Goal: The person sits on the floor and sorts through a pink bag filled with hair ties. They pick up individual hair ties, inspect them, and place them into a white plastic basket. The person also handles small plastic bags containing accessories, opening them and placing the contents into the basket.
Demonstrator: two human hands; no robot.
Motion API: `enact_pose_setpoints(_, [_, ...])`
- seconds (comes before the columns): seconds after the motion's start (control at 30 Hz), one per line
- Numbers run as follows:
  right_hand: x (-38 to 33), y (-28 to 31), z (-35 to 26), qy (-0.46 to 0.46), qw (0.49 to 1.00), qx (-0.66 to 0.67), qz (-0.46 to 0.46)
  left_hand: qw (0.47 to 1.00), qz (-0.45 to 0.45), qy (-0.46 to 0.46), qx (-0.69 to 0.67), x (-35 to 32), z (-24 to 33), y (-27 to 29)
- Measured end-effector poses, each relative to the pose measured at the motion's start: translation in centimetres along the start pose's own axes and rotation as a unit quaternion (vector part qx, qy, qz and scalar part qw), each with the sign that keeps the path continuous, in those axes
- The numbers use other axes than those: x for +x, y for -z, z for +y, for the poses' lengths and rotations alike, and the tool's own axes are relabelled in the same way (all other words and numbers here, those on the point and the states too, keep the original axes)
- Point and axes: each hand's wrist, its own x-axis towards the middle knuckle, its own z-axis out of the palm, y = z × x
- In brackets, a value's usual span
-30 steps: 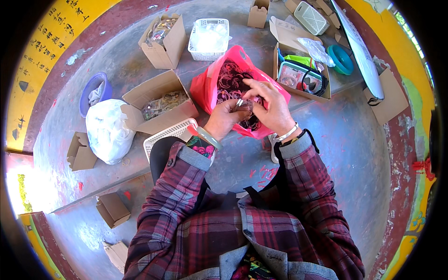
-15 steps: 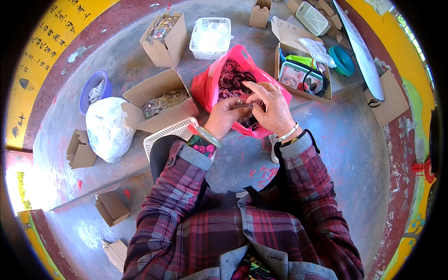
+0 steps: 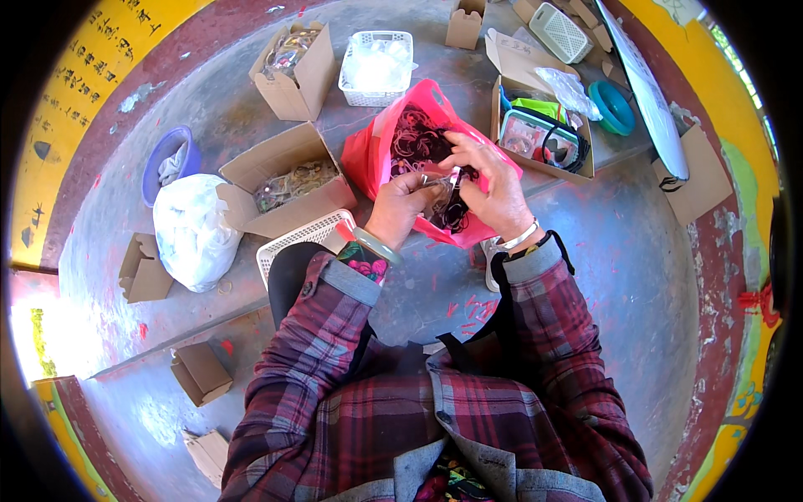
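Entry, as I read it from the head view, all places taken from the red plastic bag (image 3: 381, 155) on the grey concrete floor (image 3: 636, 276).

- Red plastic bag: open at the top, full of dark tangled loops (image 3: 416, 138); I cannot tell what they are made of.
- Left hand (image 3: 401, 207): over the near edge of the bag, fingers curled in and pinching a small dark piece (image 3: 447, 186) with a pale glint; green bangle at the wrist.
- Right hand (image 3: 492, 186): touching the left above the same edge, thumb and forefinger pressed on that same small piece, other fingers bent loosely; pale bracelet at the wrist.
- Open cardboard box (image 3: 288, 180): just left of the bag, holding pale tangled bits.
- White slatted basket (image 3: 301, 241): near-left of the bag, partly under my left sleeve.
- White sack (image 3: 192, 230): further left, beyond the box; blue tub (image 3: 167, 159) behind it.
- White basket (image 3: 376, 67): beyond the bag, clear wrapping inside.
- Tall cardboard box (image 3: 294, 60): beyond and to the left.
- Cardboard box (image 3: 542, 138): just right of the bag, with green and dark items.
- Teal dish (image 3: 612, 107): further right.
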Motion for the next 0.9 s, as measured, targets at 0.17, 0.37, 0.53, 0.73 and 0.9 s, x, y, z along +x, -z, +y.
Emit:
enact_pose_setpoints(0.17, [0.0, 0.4, -0.2, 0.011, 0.998, -0.053, -0.01, 1.0, 0.007, 0.003, -0.011, 0.0, 0.0, 0.0])
enact_pose_setpoints(0.37, [-0.1, 0.0, -0.2, 0.041, 0.994, -0.098, -0.027, 0.999, -0.002, -0.002, -0.037, 0.0, -0.3, 0.1])
enact_pose_setpoints(0.53, [-0.1, -0.2, -0.3, 0.022, 0.995, -0.083, -0.044, 0.999, 0.005, -0.006, -0.05, -0.3, 0.1, -0.2])
enact_pose_setpoints(0.73, [-0.1, -0.3, 0.0, -0.032, 0.997, -0.024, -0.072, 0.999, 0.02, 0.001, -0.035, -0.4, 0.3, -0.3])
enact_pose_setpoints(0.9, [-0.3, -0.6, 0.4, -0.064, 0.994, 0.024, -0.09, 0.999, 0.034, -0.022, -0.026, -0.8, 0.5, -0.8])
